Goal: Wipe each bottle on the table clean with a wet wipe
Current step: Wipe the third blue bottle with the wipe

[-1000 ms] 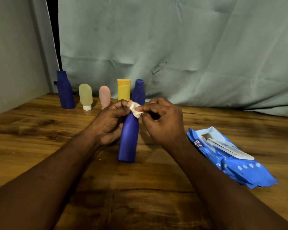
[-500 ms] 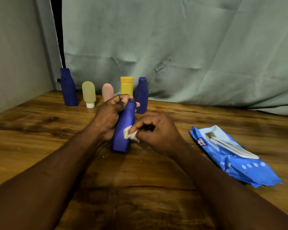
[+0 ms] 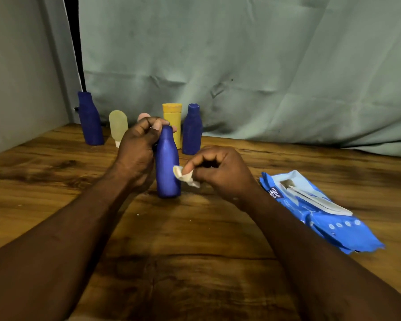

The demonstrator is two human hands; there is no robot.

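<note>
A blue bottle (image 3: 167,167) stands upright on the wooden table (image 3: 56,181) in the middle. My left hand (image 3: 137,149) grips its neck and top from the left. My right hand (image 3: 220,172) pinches a crumpled white wet wipe (image 3: 183,176) against the bottle's lower right side. Behind stand a tall blue bottle (image 3: 89,119), a pale yellow-green tube (image 3: 118,126), a pink tube (image 3: 143,116) mostly hidden by my left hand, a yellow bottle (image 3: 173,119) and another blue bottle (image 3: 192,129).
A blue pack of wet wipes (image 3: 317,214) lies on the table to the right, its flap open. A grey-green cloth (image 3: 241,66) hangs behind the table, and a grey wall (image 3: 14,77) closes the left side.
The bottle went from tilted to upright on the table. My right hand moved the wipe from the bottle's top down to its lower side. My left hand shifted up to the neck.
</note>
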